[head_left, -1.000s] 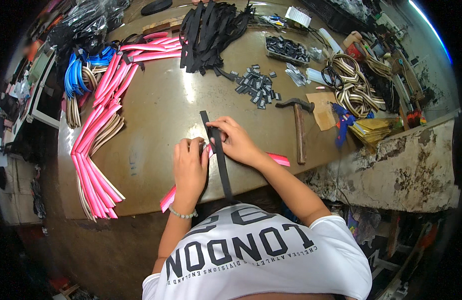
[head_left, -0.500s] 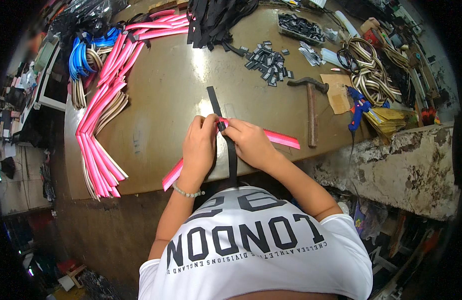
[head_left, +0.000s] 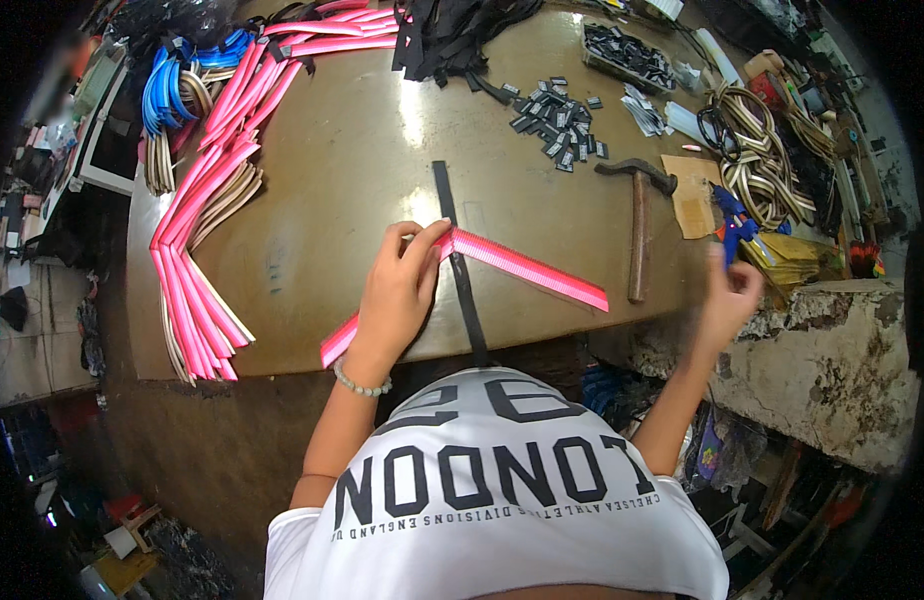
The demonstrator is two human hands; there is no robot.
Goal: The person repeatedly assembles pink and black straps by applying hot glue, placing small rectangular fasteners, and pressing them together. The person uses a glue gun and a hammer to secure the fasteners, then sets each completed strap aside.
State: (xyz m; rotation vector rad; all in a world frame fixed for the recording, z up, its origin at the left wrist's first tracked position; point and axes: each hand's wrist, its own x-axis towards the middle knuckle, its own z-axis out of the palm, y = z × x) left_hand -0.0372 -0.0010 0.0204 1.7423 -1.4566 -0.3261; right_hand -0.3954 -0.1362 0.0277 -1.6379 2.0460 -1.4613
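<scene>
Looking abt half done imo: pink strip [head_left: 532, 268]'s bent where it meets the black strap [head_left: 467, 300] on the surface [head_left: 312, 200], L hand [head_left: 394, 290] pinching that bend, strap ends loose, blurry R hand [head_left: 730, 290] nr blue glue gun [head_left: 732, 212], can't tell if gripping.

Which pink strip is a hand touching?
The lone bent pink strip, crossing the black strap, with the left hand on it; the other pink strips lie bunched at picture left, untouched.
</scene>
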